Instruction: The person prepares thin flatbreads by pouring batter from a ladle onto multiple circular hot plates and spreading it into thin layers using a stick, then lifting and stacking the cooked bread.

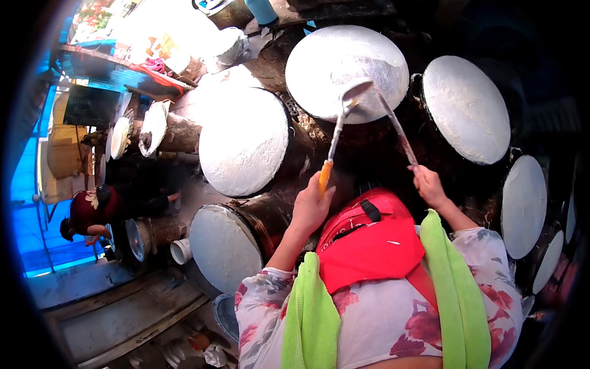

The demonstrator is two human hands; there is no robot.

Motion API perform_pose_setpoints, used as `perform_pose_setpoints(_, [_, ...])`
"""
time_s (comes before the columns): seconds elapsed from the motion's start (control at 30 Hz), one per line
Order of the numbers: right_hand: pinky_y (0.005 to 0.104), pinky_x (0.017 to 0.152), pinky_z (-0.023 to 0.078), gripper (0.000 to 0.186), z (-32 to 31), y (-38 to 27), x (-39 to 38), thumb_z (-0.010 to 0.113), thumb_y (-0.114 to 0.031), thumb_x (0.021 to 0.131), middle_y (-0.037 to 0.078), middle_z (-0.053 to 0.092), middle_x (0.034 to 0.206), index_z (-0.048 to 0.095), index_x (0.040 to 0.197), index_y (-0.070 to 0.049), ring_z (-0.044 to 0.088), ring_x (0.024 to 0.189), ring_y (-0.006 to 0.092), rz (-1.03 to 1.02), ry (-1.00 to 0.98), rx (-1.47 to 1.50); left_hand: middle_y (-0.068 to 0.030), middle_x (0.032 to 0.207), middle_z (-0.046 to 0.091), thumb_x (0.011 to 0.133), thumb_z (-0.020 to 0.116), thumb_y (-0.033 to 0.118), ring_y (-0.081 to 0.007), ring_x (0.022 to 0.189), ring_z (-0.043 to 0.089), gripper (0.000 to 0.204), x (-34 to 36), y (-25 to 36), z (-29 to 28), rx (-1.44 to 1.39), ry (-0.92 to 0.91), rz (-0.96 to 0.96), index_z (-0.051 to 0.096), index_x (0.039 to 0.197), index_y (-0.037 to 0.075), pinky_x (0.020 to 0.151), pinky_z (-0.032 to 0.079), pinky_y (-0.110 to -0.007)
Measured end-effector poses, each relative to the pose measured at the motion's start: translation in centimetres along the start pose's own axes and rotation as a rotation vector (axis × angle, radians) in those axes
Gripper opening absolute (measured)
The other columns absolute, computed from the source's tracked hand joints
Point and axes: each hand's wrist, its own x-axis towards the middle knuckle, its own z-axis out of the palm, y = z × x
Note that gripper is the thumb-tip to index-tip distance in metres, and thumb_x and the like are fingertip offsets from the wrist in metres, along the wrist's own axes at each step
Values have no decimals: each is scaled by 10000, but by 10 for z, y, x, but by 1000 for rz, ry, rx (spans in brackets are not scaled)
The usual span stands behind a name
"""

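My left hand (pixel 312 209) is closed round the orange handle (pixel 325 177) of a long tool with a pale, coated shaft. In my right hand (pixel 428 186) is the lower end of a long, thin stick (pixel 396 123) smeared with white. The two lean toward each other, and their far ends come together at a flat, greyish blade or scoop head (pixel 356 90); I cannot tell which one it belongs to. That head is over a large round surface covered in white (pixel 344 52), whose right part looks greyer and thinner.
More drum-like vessels with white round tops stand about: one at left (pixel 243 144), one lower left (pixel 226 249), others at right (pixel 467 111) (pixel 523 206). A small white pot (pixel 181 251) lies beside them. Another person (pixel 98 209) is at far left. A green towel (pixel 458 289) hangs over my chest.
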Motion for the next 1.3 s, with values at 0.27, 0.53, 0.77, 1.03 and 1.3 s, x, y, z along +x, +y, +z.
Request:
perform_pose_setpoints(0.27, [531,652,433,343,162,-46,48,421,-308,954,241,593,776,552,808,-27,577,783,451,-256,-10,-169,22,643,420,961,528,145,-38,455,391,258,-37,-21,-26,-882,218,-175,454,1186,41,396,331,-193])
perform_pose_setpoints(0.53, [395,531,459,311,122,-21,7,452,-269,956,155,593,616,629,974,-14,597,557,268,125,106,184,20,637,401,974,503,163,-43,452,359,240,-84,-54,-38,-925,222,-256,459,1175,39,400,332,-199])
perform_pose_setpoints(0.77, [530,684,478,300,143,-22,15,451,-308,944,231,631,798,611,860,-68,606,792,435,-190,174,-366,-3,639,431,981,491,203,-75,444,407,237,-75,-36,-33,-956,101,-288,464,1158,48,405,350,-212])
perform_pose_setpoints(1.03, [507,669,484,310,97,-3,5,443,-311,948,213,639,796,633,887,-74,614,797,413,-175,229,-350,-20,639,457,982,491,243,-94,440,428,268,-68,-32,-31,-940,11,-324,462,1158,43,404,360,-224])
perform_pose_setpoints(1.3, [491,691,497,332,45,18,20,436,-317,938,205,652,825,647,862,-72,627,795,395,-77,285,-245,-27,631,457,982,490,264,-100,445,427,305,-53,-23,-27,-921,-41,-359,466,1164,20,412,365,-226])
